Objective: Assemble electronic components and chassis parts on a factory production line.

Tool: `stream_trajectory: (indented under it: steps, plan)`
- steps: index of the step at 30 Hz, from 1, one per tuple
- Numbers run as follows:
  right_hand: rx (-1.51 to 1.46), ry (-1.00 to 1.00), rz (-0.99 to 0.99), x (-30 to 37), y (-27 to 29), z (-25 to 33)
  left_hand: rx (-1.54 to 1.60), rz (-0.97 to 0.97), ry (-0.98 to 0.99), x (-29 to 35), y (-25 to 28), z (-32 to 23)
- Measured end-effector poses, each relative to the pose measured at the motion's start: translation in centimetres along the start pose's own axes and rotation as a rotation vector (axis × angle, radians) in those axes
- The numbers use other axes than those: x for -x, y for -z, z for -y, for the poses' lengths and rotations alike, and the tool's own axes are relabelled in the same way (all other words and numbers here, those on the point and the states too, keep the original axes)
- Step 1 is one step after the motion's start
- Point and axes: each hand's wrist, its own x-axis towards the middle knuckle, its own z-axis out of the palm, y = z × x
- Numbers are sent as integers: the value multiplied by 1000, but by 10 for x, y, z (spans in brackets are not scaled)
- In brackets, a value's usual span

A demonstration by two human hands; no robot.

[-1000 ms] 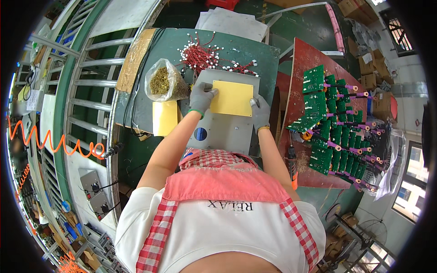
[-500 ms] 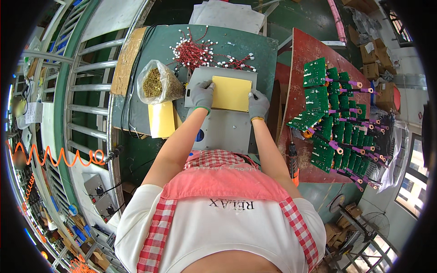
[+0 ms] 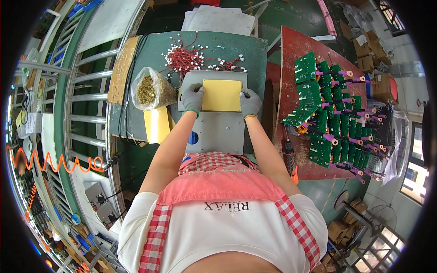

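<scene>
In front of me a plain yellow rectangular sheet (image 3: pixel 222 96) lies over the far part of a grey metal panel (image 3: pixel 214 132). My left hand (image 3: pixel 192 98), in a grey glove, has its fingers bent against the sheet's left edge. At the right edge my gloved right hand (image 3: pixel 250 103) pinches the sheet between thumb and fingers. Left of the panel stands an open clear plastic bag (image 3: pixel 166 91) of small brass-coloured parts (image 3: pixel 146 90). More yellow sheets (image 3: pixel 156 126) lie just nearer than the bag. Beyond the panel is a heap of red cables with white connectors (image 3: pixel 183 59).
On the right, a red board (image 3: pixel 291 54) carries several green circuit boards (image 3: pixel 314 98) with purple-sleeved leads. A power screwdriver (image 3: pixel 289 154) is beside its near left edge. Metal rollers (image 3: pixel 93 95) flank the green table (image 3: pixel 218 41) on the left. Black cables (image 3: pixel 129 86) run along the table's left side.
The whole view has shifted and turned slightly. Both hands stay at the yellow sheet's edges, and the sheet's place on the panel looks about the same.
</scene>
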Motion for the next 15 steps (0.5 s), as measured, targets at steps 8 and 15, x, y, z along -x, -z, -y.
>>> stream_trajectory:
  steps: [8, 15]
  plan:
    - [5, 82, -26, 4, 5, 6, -26, 159, -227, 8, 18, -5]
    - [14, 66, 35, 5, 6, 2, -135, 152, -292, 20, 35, -11]
